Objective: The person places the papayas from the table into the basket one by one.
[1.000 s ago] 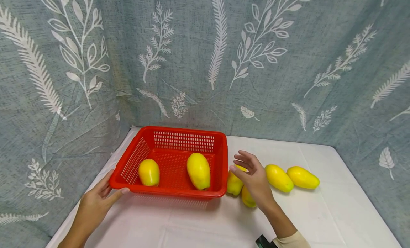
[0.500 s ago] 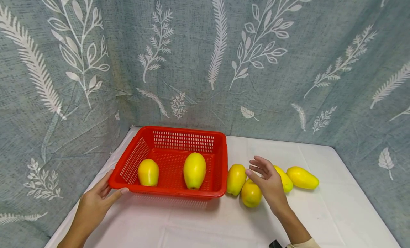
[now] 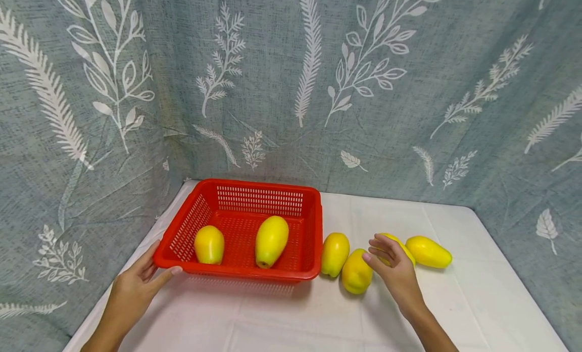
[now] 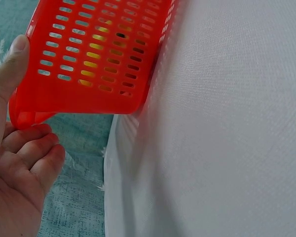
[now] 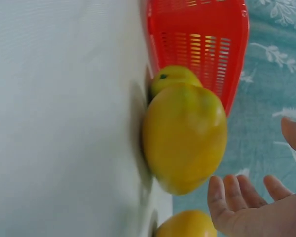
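My left hand (image 3: 129, 296) grips the near left corner of a red plastic basket (image 3: 245, 273), thumb on the rim and fingers beneath it, as the left wrist view also shows. Inside the basket lie two yellow mangoes, one at the left (image 3: 209, 245) and one nearer the right wall (image 3: 272, 241). My right hand (image 3: 400, 273) hovers with loosely spread fingers, holding nothing. It partly hides one mango (image 3: 405, 248) in the head view. Just left of it rests another mango (image 3: 356, 272), which looms large in the right wrist view.
One mango (image 3: 335, 254) lies close beside the basket's right wall. Farther right is another mango (image 3: 429, 252). A white cloth (image 3: 482, 296) covers the table, and a blue-green leaf-patterned curtain (image 3: 273, 89) hangs behind and at both sides.
My right hand has moved right, away from the basket. The right-hand mango in the basket has rolled leftward and turned. The mango just left of my right hand has tipped. My left hand stays put.
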A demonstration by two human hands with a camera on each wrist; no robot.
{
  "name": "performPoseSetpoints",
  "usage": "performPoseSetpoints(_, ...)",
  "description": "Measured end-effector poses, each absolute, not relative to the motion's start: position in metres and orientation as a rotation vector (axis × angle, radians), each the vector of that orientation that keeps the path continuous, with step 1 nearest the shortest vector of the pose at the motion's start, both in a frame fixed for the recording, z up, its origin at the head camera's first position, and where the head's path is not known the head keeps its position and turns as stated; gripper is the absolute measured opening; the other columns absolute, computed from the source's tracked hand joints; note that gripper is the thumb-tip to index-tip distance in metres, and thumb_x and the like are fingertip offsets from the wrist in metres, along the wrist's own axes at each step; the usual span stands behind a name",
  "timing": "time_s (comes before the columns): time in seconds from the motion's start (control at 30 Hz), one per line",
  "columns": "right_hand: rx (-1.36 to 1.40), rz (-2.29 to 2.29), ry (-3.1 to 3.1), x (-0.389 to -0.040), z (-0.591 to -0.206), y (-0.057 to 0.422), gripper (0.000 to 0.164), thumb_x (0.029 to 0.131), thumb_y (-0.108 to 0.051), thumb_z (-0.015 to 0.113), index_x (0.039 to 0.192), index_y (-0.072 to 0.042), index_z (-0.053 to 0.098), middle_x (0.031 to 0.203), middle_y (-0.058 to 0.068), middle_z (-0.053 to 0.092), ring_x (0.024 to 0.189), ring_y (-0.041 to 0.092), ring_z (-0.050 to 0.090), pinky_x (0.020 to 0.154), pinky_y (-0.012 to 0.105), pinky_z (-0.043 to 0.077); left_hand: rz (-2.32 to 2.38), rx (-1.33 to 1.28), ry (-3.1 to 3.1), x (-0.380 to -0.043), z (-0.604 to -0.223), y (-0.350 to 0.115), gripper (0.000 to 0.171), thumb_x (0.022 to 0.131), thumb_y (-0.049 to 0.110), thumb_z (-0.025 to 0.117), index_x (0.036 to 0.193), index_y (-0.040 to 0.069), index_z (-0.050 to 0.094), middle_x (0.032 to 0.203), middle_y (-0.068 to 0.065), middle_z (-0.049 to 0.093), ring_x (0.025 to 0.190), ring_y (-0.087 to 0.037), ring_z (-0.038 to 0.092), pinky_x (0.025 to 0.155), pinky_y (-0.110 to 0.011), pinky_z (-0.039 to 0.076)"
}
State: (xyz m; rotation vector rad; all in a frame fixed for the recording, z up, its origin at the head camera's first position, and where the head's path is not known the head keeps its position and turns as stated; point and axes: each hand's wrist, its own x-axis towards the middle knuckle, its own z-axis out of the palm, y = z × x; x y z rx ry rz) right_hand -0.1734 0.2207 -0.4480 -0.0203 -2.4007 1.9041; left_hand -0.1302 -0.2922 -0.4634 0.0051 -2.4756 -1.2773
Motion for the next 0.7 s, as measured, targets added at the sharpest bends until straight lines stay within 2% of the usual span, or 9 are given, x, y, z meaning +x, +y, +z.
performPoseSetpoints(0.17, -0.073, 1.907, -2.427, -0.169, -0.452, 0.227, 0.063, 0.099, -0.023, 0.078, 0.154, -0.009, 0.049, 0.152, 0.016, 0.057, 0.134, 0.021, 0.058, 0.099, 0.012, 0.051, -1.296, 0.018, -2.484, -0.131, -0.464, -0.293, 0.087, 0.09, 0.018, 0.088, 0.16, -0.003, 0.042, 0.144, -0.037, 0.055, 0.104, 0.032, 0.043, 0.078, 0.001, 0.048)
performPoseSetpoints(0.3, -0.121, 1.867, -2.475, -0.168, -0.455, 0.23, 0.066, 0.099, -0.027, 0.078, 0.156, -0.009, 0.047, 0.153, 0.015, 0.056, 0.138, 0.027, 0.055, 0.098, 0.01, 0.049, -1.303, 0.011, -2.481, -0.132, -0.465, -0.294, 0.086, 0.09, 0.017, 0.087, 0.16, -0.003, 0.042, 0.144, -0.036, 0.055, 0.105, 0.032, 0.043, 0.079, 0.001, 0.048)
performPoseSetpoints(0.57, -0.164, 1.819, -2.554, -0.166, -0.461, 0.231, 0.07, 0.097, -0.032, 0.08, 0.156, -0.011, 0.047, 0.154, 0.014, 0.056, 0.141, 0.029, 0.053, 0.096, 0.009, 0.046, -1.292, 0.007, -2.483, -0.131, -0.465, -0.294, 0.086, 0.09, 0.018, 0.087, 0.16, -0.003, 0.042, 0.143, -0.037, 0.056, 0.105, 0.032, 0.043, 0.078, 0.002, 0.047)
performPoseSetpoints(0.7, -0.181, 1.811, -2.589, -0.166, -0.464, 0.229, 0.073, 0.096, -0.036, 0.081, 0.156, -0.011, 0.047, 0.155, 0.014, 0.054, 0.142, 0.031, 0.052, 0.097, 0.015, 0.05, -1.294, 0.003, -2.477, -0.131, -0.465, -0.294, 0.085, 0.09, 0.017, 0.087, 0.159, -0.004, 0.042, 0.143, -0.037, 0.056, 0.105, 0.032, 0.043, 0.079, 0.001, 0.048)
